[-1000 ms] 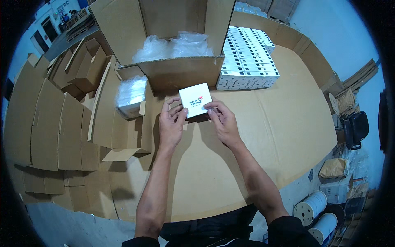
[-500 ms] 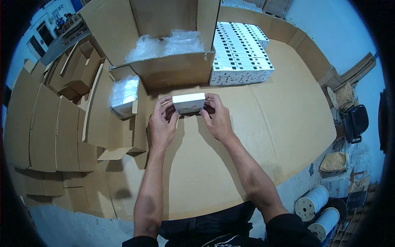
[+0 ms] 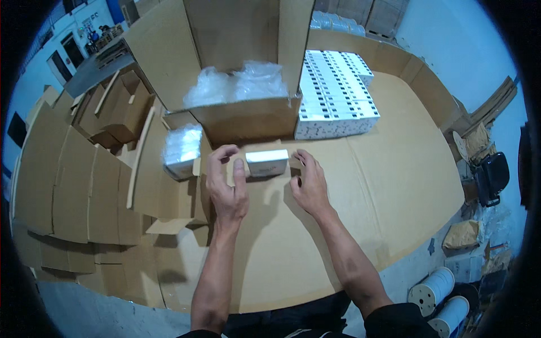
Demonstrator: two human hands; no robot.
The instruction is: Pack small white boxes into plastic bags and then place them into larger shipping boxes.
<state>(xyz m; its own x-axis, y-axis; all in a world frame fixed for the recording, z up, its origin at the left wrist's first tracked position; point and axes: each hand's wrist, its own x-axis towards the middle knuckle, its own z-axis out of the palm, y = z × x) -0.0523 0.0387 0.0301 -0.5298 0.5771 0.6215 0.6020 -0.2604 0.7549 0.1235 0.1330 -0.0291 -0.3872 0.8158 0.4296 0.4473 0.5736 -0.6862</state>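
view: single head cam, fisheye, looking steeply down and forward
distance: close, arm's length over cardboard-covered tabletop (image 3: 394, 186)
framing: forearms enter from lower edge, edges bend at rim
overlap: none, one view only

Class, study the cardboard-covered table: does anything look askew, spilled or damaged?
Nothing stands out. The small white box sits square between both hands, and the stacked white boxes form tidy rows.
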